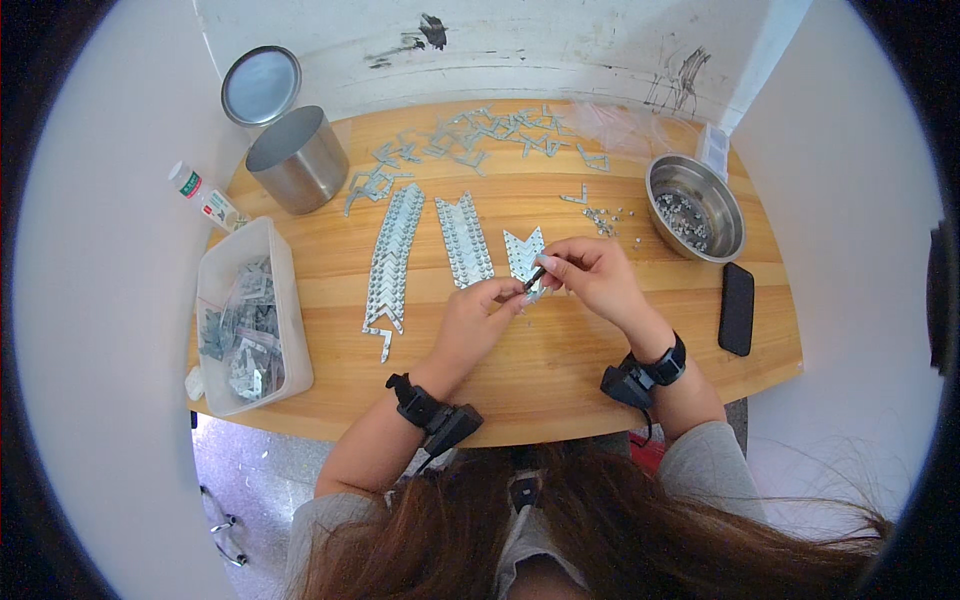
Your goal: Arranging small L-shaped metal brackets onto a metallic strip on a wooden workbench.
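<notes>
Over the middle of the table my two hands meet. Between the fingertips of my right hand [600, 280] is a short, dark, stick-like tool [535, 277]; its exact kind is too small to tell. My left hand [480, 318] pinches at the tool's lower end, where a bit of shiny metal shows, mostly hidden by the fingers. Just beyond them lies a short row of nested metal angle brackets [523, 245]. To its left are a longer row of brackets [464, 240] and the longest row [396, 245], both dotted with screws, plus a single bracket [384, 340] below.
Loose brackets [500, 125] spread along the back. Small screws [603, 220] lie beside a steel bowl [735, 215] of hardware. A phone [736, 310] rests at right. On the left stand a plastic bin [297, 340] of bagged brackets, a steel pot [310, 165] and a white bottle [190, 182].
</notes>
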The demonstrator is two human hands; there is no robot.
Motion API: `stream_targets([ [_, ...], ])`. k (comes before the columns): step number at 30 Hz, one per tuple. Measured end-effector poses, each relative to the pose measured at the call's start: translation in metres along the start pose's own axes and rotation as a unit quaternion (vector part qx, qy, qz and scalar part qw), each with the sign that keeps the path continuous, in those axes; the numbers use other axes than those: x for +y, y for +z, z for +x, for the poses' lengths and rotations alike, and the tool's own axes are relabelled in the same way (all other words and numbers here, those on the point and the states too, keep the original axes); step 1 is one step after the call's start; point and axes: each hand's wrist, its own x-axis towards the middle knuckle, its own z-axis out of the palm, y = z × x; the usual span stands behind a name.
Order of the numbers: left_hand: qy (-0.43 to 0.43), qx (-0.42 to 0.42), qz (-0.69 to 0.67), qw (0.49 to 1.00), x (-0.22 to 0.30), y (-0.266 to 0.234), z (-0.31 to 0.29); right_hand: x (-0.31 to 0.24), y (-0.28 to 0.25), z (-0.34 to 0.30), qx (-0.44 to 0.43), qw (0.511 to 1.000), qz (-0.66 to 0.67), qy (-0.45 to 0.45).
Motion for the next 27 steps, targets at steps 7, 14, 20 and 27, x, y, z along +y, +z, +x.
stream_targets([
  [7, 0.024, 0.002, 0.069, 0.997, 0.008, -0.004, 0.002, 0.0, 0.002, 0.001, 0.006, 1.0, -0.001, -0.015],
  [14, 0.026, 0.018, 0.103, 0.994, 0.014, -0.004, -0.001, 0.009, 0.005, -0.003, 0.038, 0.998, -0.027, -0.033],
  [20, 0.024, 0.017, 0.049, 0.998, 0.009, -0.002, -0.002, 0.007, 0.007, -0.003, 0.036, 0.998, -0.041, -0.03],
  [27, 0.006, 0.026, 0.015, 1.0, 0.006, 0.0, -0.003, 0.014, 0.01, -0.001, 0.034, 0.999, 0.01, -0.019],
])
